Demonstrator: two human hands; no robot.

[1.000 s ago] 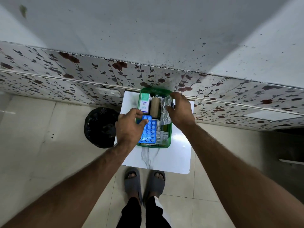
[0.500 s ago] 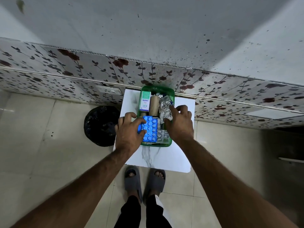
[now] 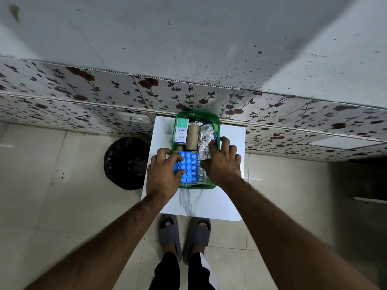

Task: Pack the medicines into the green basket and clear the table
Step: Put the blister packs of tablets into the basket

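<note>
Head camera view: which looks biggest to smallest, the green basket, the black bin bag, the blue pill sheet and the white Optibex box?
1. Green basket
2. Black bin bag, lower on the floor, so farther away and possibly larger than it looks
3. Blue pill sheet
4. White Optibex box

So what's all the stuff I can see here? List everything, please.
basket: one, green, on the table against the wall
table: one, white marble-look, in front of the person
box: one, white and green, far left in the basket
roll: one, tan, beside the box in the basket
blue pack: one, blue blister sheet, near end of the basket
foil strip: one, silver, right side of the basket
clear strip: one, clear and silvery, right of the blue pack
bin: one, black-lined, on the floor left of the table
socket: one, white, on the floral wall
slippers: two, grey, on the feet
left hand: on the blue pack
right hand: on the basket's right side, touching the foil strip
</note>
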